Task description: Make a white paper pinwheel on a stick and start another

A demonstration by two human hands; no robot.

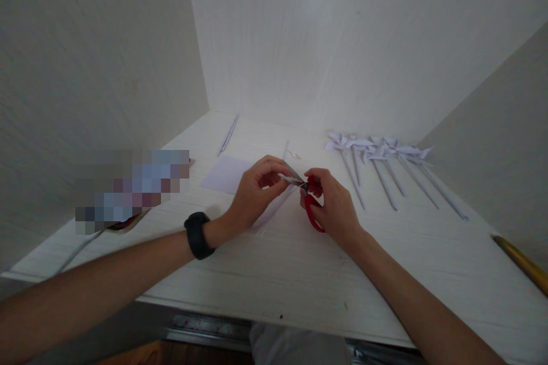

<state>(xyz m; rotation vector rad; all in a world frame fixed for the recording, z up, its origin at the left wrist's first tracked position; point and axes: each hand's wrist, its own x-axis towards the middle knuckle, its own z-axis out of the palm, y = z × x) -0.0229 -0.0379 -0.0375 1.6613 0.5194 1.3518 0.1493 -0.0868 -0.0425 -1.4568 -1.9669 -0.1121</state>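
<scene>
My right hand (336, 202) is closed round the red handles of a pair of scissors (314, 214). Their blades stand apart and point left, toward the fingertips of my left hand (263, 182). Thumb and fingers of that left hand are pinched together at the blades; whatever lies between them is too small to make out. Beneath both hands runs a narrow strip of white paper (274, 212), partly covered by my left hand. A square sheet of paper (225, 174) lies flat just left of that hand.
Several paper pinwheels (377, 149) on rolled paper sticks lie at the right. Thin paper sticks (229, 134) rest at the back left. A blurred-out object (141, 182) with a cable (79, 251) is at the left. Walls enclose the white table (240, 279) on three sides.
</scene>
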